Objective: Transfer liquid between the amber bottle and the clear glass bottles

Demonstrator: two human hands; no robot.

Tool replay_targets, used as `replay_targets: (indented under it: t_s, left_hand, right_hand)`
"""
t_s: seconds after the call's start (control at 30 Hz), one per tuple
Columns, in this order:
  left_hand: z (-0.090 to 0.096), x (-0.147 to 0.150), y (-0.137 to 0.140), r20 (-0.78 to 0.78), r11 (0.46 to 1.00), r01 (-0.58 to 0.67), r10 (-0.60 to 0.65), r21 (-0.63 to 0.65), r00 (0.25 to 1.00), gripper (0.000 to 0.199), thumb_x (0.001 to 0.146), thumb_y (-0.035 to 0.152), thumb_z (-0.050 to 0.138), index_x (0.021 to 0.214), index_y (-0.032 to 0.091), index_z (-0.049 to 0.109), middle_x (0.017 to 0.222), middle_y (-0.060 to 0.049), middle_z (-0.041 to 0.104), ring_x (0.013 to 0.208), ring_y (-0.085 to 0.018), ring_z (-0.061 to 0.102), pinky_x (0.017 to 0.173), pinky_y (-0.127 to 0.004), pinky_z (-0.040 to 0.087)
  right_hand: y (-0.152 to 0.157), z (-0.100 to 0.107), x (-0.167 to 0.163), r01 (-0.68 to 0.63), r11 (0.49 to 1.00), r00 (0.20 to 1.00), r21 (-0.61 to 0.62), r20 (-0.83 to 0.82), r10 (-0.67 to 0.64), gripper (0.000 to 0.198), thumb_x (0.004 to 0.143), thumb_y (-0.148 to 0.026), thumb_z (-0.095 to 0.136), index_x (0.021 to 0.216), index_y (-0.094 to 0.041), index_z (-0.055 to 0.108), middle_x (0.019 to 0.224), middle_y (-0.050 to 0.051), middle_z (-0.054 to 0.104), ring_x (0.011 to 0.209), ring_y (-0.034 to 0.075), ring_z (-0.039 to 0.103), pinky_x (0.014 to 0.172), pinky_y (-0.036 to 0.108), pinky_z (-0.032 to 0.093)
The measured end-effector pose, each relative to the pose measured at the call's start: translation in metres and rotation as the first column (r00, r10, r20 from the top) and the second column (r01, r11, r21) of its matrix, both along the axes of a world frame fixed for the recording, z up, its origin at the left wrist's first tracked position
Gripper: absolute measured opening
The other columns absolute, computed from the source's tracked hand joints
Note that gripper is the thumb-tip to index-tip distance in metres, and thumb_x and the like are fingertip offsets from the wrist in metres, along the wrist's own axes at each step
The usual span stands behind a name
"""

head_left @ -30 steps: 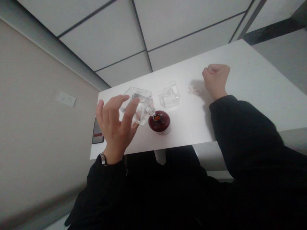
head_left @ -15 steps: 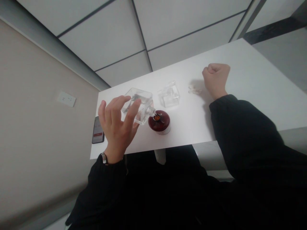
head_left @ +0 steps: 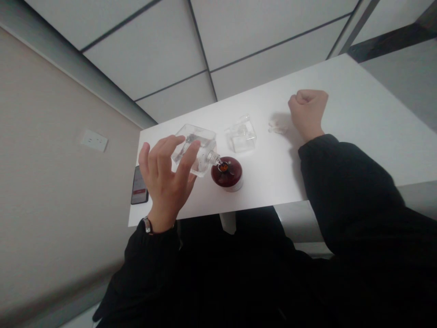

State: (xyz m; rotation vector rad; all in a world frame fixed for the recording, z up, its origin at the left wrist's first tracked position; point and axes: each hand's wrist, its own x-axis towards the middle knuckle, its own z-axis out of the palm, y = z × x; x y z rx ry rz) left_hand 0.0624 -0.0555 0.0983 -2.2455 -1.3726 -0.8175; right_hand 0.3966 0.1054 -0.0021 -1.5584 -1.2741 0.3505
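A clear square-sided bottle [head_left: 200,148] is tilted on its side, with my left hand [head_left: 167,175] closed around it. Its threaded neck points right, at the round opening of a dark red, round-topped bottle [head_left: 228,173] standing on the table. Clear liquid shows inside the tilted bottle and seems to run from its mouth into that opening, where something orange is visible. My right hand [head_left: 308,111] is a closed fist above the table's right part. Whether anything is inside that fist is hidden.
On the white table [head_left: 269,177] stands a second clear glass container [head_left: 241,136], behind the red bottle. Small pale objects [head_left: 278,127] lie left of my right fist. A phone [head_left: 139,187] rests at the left edge. A wall with a socket [head_left: 94,140] borders the left side.
My left hand and the tilted bottle have shifted very slightly to the left. The right fist stays in place.
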Motion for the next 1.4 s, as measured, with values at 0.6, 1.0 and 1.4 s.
replay_targets:
  t_s: [0.6,1.0,1.4]
  left_hand:
    - [0.0031,-0.0007,-0.0003,-0.01,1.0,-0.003,0.003,0.007,1.0,0.055,0.091,0.017,0.072,0.14,0.04,0.063,0.143,-0.011,0.068,0.14,-0.035,0.061,0.13,-0.072,0.026]
    - [0.0037,-0.0006,-0.0004,-0.071,0.999,-0.005,0.009,0.05,0.997,0.056,0.092,0.017,0.071,0.142,0.04,0.062,0.142,-0.01,0.068,0.139,-0.034,0.062,0.13,-0.069,0.028]
    - [0.0056,-0.0001,-0.0015,-0.059,1.0,-0.016,0.017,0.011,0.998,0.054,0.091,0.019,0.072,0.139,0.043,0.063,0.142,-0.009,0.069,0.139,-0.034,0.062,0.129,-0.071,0.03]
  right_hand:
    - [0.0011,-0.0028,0.0005,0.009,1.0,1.0,-0.008,-0.017,-0.009,0.057,0.074,0.014,0.053,0.053,-0.021,0.013,0.055,-0.006,0.01,0.06,0.005,0.014,0.062,0.03,0.011]
    - [0.0007,-0.0014,0.0006,0.005,1.0,1.0,-0.011,-0.026,-0.006,0.057,0.074,0.013,0.054,0.052,-0.021,0.013,0.054,-0.006,0.011,0.061,0.005,0.014,0.063,0.031,0.01]
    - [0.0014,-0.0013,0.0006,0.011,1.0,1.0,-0.01,-0.016,-0.011,0.055,0.074,0.012,0.052,0.052,-0.021,0.014,0.054,-0.006,0.01,0.061,0.006,0.013,0.063,0.03,0.01]
